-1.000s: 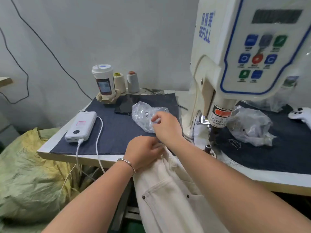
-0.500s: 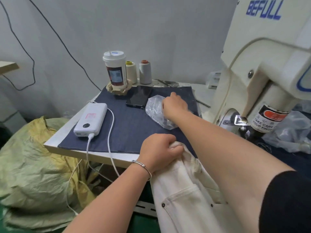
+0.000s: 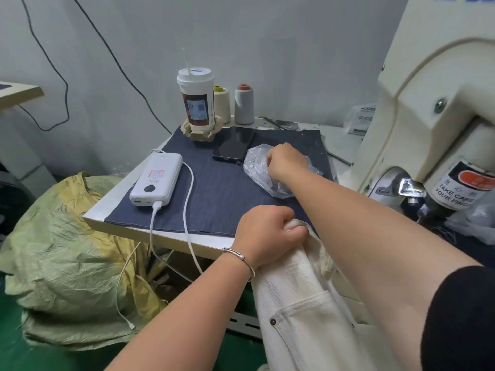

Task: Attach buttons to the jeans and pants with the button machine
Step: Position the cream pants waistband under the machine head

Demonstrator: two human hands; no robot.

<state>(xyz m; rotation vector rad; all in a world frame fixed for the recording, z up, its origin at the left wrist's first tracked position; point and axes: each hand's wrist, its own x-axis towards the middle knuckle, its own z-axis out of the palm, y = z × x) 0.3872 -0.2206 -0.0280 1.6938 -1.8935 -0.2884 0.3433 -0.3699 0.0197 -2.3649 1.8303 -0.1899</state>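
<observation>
At the table's near edge, the left hand clenches the waistband of the white pants, knuckles up, wrist bent. Their length hangs from the table edge down toward the viewer. Farther back, the right hand reaches across into a clear bag on the denim mat, fingertips hidden; its grip cannot be told. Right of both stands the button machine.

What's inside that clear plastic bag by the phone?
Small pale pieces show through the clear plastic bag; too small to identify as buttons. The right hand lies on the bag, its fingertips and the contents beneath it hidden.
</observation>
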